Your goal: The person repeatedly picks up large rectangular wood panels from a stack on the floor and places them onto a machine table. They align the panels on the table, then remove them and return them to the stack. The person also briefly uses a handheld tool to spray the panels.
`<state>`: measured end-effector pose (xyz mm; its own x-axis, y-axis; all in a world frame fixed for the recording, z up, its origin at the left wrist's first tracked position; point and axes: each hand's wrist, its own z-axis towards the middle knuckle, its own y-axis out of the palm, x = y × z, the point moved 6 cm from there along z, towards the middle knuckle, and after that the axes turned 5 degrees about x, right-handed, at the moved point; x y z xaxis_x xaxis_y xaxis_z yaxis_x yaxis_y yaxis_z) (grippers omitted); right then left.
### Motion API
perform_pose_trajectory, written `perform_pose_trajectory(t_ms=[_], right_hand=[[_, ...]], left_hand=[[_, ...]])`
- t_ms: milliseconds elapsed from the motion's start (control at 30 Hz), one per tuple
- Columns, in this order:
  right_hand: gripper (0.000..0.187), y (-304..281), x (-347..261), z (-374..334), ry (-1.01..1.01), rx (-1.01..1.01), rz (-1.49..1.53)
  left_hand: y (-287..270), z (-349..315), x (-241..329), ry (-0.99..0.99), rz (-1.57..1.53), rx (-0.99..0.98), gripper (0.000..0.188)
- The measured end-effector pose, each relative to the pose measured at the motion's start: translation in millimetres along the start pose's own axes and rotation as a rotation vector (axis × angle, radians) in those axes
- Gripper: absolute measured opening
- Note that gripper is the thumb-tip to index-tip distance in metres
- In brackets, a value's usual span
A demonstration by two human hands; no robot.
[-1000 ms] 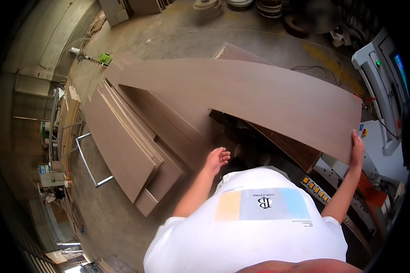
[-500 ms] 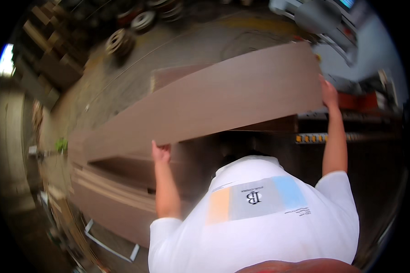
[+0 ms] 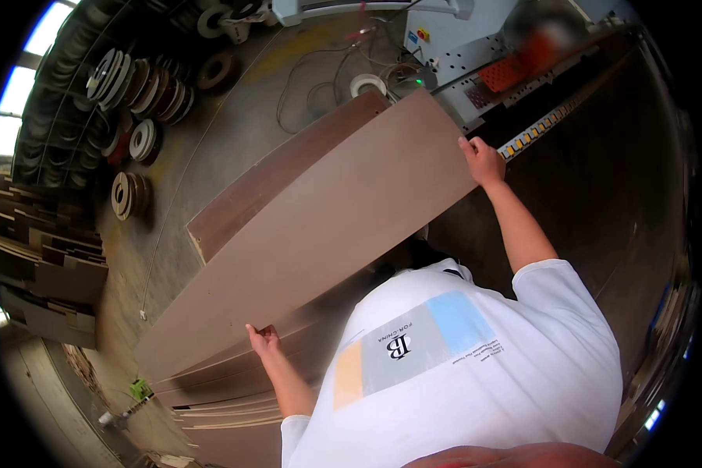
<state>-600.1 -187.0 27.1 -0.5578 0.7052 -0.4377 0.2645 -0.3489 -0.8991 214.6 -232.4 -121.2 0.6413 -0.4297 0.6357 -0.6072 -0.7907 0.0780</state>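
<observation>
A long brown wooden board (image 3: 320, 226) slants across the view, its near left end low and its far right end high. My right hand (image 3: 485, 162) grips the board's right end, near the corner. Along the near long edge, my left hand (image 3: 265, 342) is closed on the board toward its left part, with the thumb at its top face. Fingers beneath the board are hidden. Under the board's left end lie stacked brown boards (image 3: 234, 433). Another brown board (image 3: 288, 170) shows past the far edge, partly covered.
A grey machine (image 3: 444, 58) with an orange part (image 3: 503, 76) stands at the far right, beside a strip with yellow marks (image 3: 534, 134). Cables (image 3: 320, 53) run over the floor. Edge-band rolls (image 3: 144, 140) are at the far left, near stacked panels (image 3: 54, 288).
The view has turned, and the board now slants more steeply. Its right end has come away from the machine side, still held in both hands. The left hand appears lower in view.
</observation>
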Motion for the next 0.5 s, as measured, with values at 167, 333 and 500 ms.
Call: perform_pose_trajectory(t_ms=[167, 333, 500], right_hand=[[0.037, 0, 47, -31, -0.036, 0.188, 0.006], [0.037, -16, 100, -6, -0.151, 0.401, -0.093], [0.038, -37, 144, 52, -0.099, 0.441, -0.223]], left_hand=[[4, -11, -3, 0.014, 0.113, 0.022, 0.035], [28, -31, -41, -0.035, 0.126, -0.139, 0.036], [86, -97, -100, -0.091, 0.246, -0.220, 0.028]])
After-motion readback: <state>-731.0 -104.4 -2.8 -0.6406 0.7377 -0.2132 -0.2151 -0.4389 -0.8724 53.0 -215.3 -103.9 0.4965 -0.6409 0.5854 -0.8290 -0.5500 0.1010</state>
